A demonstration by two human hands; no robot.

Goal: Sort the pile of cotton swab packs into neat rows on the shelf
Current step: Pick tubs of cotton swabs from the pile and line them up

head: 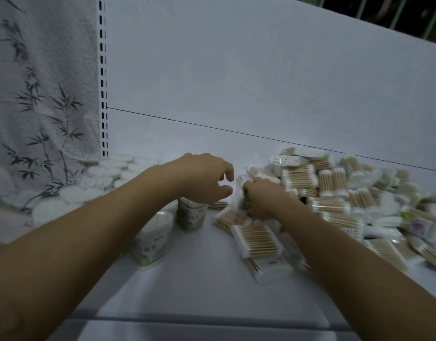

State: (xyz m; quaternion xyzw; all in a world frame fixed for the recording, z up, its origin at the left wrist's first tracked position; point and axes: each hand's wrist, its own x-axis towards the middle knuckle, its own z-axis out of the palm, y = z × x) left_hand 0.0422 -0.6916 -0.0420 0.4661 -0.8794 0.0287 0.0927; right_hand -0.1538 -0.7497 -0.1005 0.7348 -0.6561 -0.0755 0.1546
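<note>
White shelf (199, 286) carries a loose pile of cotton swab packs (339, 200) spread along its right side toward the back edge, with several packs spilled toward the middle. 2 round tubs (151, 242) stand left of centre, and flat white pads (108, 173) lie in the back left corner below a bamboo-print towel (40, 94).

The right hand (261, 198) is at the pile's left margin, fingers curled down around 1 upright pack (242, 193), which looks gripped though blur softens the detail. The left hand (207, 178) hovers just beside it above the farther tub, thumb and fingers half curled with a narrow gap, holding nothing.

To do this step well, I judge the pack should be lifted clear of its neighbours, squared between both hands, then set flat against the back edge so later packs can butt up against it.

Both forearms reach forward, converging near the shelf's middle.
</note>
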